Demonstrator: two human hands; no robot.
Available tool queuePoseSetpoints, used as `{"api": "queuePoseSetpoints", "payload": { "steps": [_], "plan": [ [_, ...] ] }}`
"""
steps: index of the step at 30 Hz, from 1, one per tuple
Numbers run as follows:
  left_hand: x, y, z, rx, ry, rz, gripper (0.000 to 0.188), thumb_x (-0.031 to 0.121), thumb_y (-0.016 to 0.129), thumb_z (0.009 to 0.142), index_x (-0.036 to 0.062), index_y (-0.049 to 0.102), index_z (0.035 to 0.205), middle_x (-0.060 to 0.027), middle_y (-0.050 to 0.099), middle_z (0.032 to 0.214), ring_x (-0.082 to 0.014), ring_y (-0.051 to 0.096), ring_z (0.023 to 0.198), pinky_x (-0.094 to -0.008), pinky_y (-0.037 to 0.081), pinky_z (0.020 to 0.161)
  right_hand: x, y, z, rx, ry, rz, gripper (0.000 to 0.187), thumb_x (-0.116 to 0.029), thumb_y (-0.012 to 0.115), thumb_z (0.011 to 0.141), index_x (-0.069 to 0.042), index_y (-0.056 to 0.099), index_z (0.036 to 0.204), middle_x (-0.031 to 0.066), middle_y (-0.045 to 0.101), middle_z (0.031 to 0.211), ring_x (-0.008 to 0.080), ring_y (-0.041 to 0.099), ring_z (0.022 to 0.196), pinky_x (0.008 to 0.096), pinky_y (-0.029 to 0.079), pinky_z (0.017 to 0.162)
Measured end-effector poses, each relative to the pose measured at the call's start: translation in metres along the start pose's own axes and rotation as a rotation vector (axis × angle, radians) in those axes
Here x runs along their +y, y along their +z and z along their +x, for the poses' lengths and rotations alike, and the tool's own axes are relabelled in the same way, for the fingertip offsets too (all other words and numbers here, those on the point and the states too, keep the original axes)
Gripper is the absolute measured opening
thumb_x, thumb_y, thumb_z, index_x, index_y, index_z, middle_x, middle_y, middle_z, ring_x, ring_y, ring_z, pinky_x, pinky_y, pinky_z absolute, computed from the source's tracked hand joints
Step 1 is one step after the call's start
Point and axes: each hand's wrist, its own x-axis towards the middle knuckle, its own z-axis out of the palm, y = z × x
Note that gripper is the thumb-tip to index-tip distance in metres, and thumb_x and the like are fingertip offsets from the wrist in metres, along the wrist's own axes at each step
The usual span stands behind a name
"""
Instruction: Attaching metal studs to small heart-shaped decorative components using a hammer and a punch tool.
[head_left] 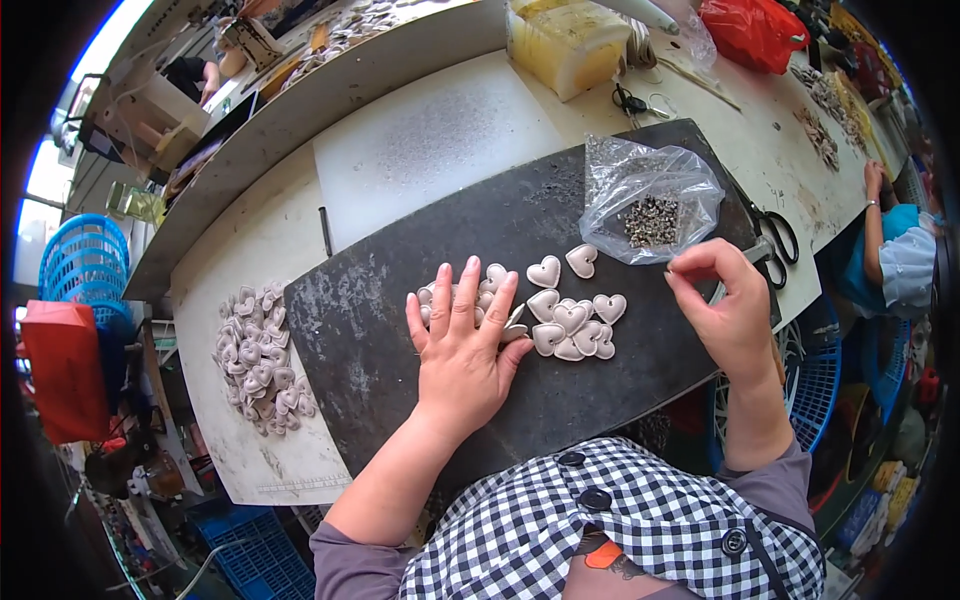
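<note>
My left hand [463, 362] lies with fingers spread over some padded, heart-shaped pieces on a dark board [370, 330], partly hiding them. One piece is tilted up beside the thumb. Just right of it, several pale silvery hearts [572, 317] lie loosely overlapping, with two more a little farther back. Above the board's right side, my right hand [735, 315] has thumb and forefinger pinched together. Whatever is between those fingertips, if anything, is too small to see. Near them sits an open clear plastic bag [612, 170] holding small dark and shiny metal bits [651, 221].
A heap of hearts [258, 360] lies on the table left of the board. Black-handled scissors [780, 240] rest at its right edge. Behind are a white sheet [350, 165], a yellowish block [568, 45], smaller scissors [630, 100] and a red bag [755, 32]. Another person [905, 255] sits at far right.
</note>
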Motion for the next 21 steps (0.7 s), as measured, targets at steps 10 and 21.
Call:
{"api": "queuePoseSetpoints", "payload": {
  "steps": [10,21],
  "plan": [
    [-0.023,-0.013,-0.023,0.253,-0.021,-0.223,0.06,0.031,0.066,0.094,0.0118,0.045,0.148,-0.0151,0.043,0.151,-0.0355,0.035,0.144,-0.053,0.023,0.118,-0.007,-0.087,-0.07,-0.651,0.376,-0.344,0.01,0.004,0.066,0.079,0.001,0.068,0.088,0.0117,0.065,0.066,0.0196,0.065,0.056,0.0295,0.048,0.054],
    [-0.192,-0.057,-0.069,0.287,-0.679,0.16,0.01,0.01,0.069,0.086,0.0029,0.063,0.091,-0.016,0.065,0.086,-0.036,0.063,0.081,-0.0452,0.048,0.072,-0.005,-0.071,-0.084,-0.553,0.201,-0.383,0.021,-0.027,0.063,0.093,-0.008,0.069,0.101,0.0121,0.072,0.096,0.0324,0.068,0.094,0.0431,0.054,0.081]
  ]
}}
